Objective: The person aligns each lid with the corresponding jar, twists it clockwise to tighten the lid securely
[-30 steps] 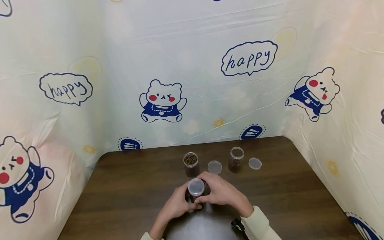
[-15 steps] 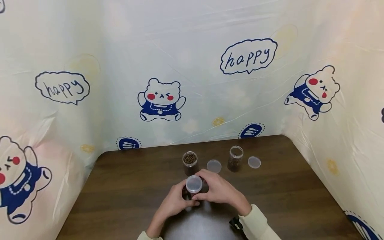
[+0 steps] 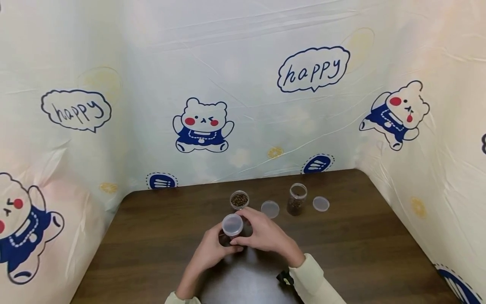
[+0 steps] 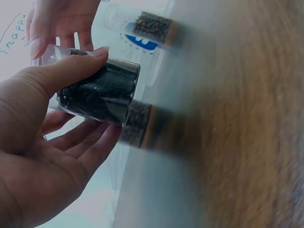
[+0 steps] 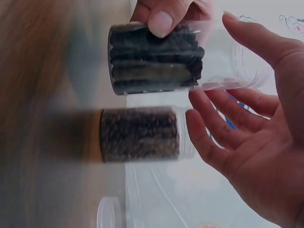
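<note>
A clear lidded jar [image 3: 232, 224] stands upright between my two hands, held above the table. Dark stick-like pieces fill its lower part, seen best in the right wrist view, where the jar [image 5: 156, 57] lies sideways. My left hand [image 3: 210, 251] grips the lower body, its thumb [image 4: 71, 71] across the front and the fingers beneath. My right hand [image 3: 265, 232] holds the upper part near the translucent lid [image 3: 233, 223], thumb on one side and fingers on the other. Just behind stands an uncapped jar [image 3: 239, 200] of small brown pieces, partly hidden by my right hand.
Another uncapped clear jar [image 3: 297, 200], partly filled with dark brown pieces, stands farther right. One loose lid [image 3: 270, 209] lies between the two uncapped jars, another lid [image 3: 321, 204] right of them. A printed curtain [image 3: 247, 105] rises behind the brown wooden table [image 3: 360, 236].
Both hands have moved left and slightly farther from me with the lidded jar, which now overlaps the jar behind less at left. The uncapped jars and loose lids stay in place.
</note>
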Demonstrator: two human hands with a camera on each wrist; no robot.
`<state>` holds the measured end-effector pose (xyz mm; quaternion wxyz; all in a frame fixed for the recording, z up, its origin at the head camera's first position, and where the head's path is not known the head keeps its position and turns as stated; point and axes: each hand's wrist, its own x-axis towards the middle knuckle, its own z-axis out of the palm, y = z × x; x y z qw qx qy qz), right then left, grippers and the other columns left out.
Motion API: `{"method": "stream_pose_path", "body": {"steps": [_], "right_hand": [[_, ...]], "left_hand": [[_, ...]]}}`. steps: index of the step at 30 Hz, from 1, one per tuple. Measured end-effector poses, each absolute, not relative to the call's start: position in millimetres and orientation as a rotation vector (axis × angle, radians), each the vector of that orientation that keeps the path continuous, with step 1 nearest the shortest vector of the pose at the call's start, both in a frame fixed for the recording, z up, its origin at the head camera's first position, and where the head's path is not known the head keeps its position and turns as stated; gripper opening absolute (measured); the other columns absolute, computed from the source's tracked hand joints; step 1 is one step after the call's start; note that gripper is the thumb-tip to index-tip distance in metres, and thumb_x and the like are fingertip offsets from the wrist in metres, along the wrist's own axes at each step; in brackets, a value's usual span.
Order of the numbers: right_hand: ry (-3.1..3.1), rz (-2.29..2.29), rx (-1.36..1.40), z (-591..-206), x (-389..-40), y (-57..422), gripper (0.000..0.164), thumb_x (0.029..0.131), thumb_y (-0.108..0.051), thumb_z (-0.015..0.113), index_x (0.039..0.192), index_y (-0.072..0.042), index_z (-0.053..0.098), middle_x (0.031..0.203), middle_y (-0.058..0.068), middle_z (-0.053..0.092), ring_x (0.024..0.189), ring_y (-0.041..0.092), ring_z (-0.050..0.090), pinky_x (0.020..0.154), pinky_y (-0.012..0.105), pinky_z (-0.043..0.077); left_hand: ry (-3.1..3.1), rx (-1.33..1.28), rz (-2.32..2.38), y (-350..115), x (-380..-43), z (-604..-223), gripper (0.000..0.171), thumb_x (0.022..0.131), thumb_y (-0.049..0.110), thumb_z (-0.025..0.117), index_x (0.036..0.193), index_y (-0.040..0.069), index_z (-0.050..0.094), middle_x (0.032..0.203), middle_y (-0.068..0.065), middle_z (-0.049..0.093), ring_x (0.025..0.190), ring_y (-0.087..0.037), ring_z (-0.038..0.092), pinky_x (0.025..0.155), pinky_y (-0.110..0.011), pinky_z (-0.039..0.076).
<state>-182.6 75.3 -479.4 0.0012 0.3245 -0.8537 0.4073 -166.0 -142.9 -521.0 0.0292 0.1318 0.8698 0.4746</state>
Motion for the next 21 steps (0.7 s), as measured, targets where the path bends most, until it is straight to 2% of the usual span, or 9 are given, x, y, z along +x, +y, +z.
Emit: {"method": "stream_pose_path", "body": {"steps": [5, 12, 21], "right_hand": [[-2.657, 1.342, 1.016, -477.4, -184.6, 64.7, 0.056, 0.088, -0.042, 0.086, 0.134, -0.023, 0.062, 0.120, -0.009, 0.068, 0.104, 0.004, 0.064, 0.093, 0.034, 0.058], [-2.673, 1.329, 0.965, -475.3, -185.5, 49.5, 0.057, 0.089, -0.041, 0.086, 0.136, -0.020, 0.062, 0.123, -0.006, 0.068, 0.106, 0.007, 0.065, 0.094, 0.033, 0.057], [-2.662, 1.310, 0.914, -471.9, -187.5, 25.2, 0.058, 0.090, -0.035, 0.085, 0.139, -0.017, 0.060, 0.130, -0.001, 0.068, 0.113, 0.013, 0.065, 0.098, 0.034, 0.056]], "left_hand": [[2.593, 0.336, 1.567, -150.1, -166.4, -519.8, 0.076, 0.072, 0.021, 0.099, 0.138, 0.021, 0.061, 0.127, -0.001, 0.072, 0.114, -0.014, 0.069, 0.095, -0.025, 0.056], [2.576, 0.252, 1.612, -162.0, -167.9, -517.6, 0.073, 0.072, 0.016, 0.099, 0.134, 0.009, 0.060, 0.126, -0.010, 0.073, 0.114, -0.018, 0.072, 0.094, -0.026, 0.058], [2.633, 0.240, 1.571, -183.8, -176.3, -513.5, 0.070, 0.075, 0.014, 0.096, 0.135, 0.012, 0.061, 0.126, -0.008, 0.072, 0.115, -0.020, 0.071, 0.096, -0.029, 0.058]]}}
